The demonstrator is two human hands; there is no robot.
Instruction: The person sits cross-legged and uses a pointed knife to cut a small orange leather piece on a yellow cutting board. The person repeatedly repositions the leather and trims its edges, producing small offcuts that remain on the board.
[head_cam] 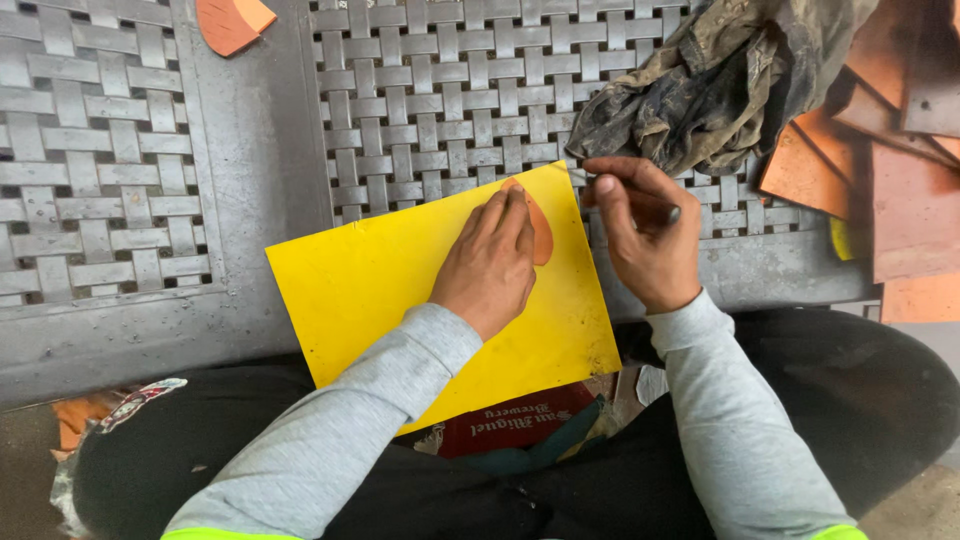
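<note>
A yellow sheet (380,290) lies tilted on the grey woven-pattern table (250,180), its near edge over my lap. My left hand (490,262) rests flat on it, fingers pressing down a small orange petal-shaped piece (541,232) near the sheet's far right corner. My right hand (640,235) is beside that corner, fingers closed around a thin dark pen-like tool (668,212) whose tip points toward the orange piece.
A crumpled dirty cloth (720,80) lies at the back right. Orange sheets (900,190) are stacked at the right edge. Another orange cut piece (232,20) sits at the top. A red printed box (520,425) shows under the yellow sheet.
</note>
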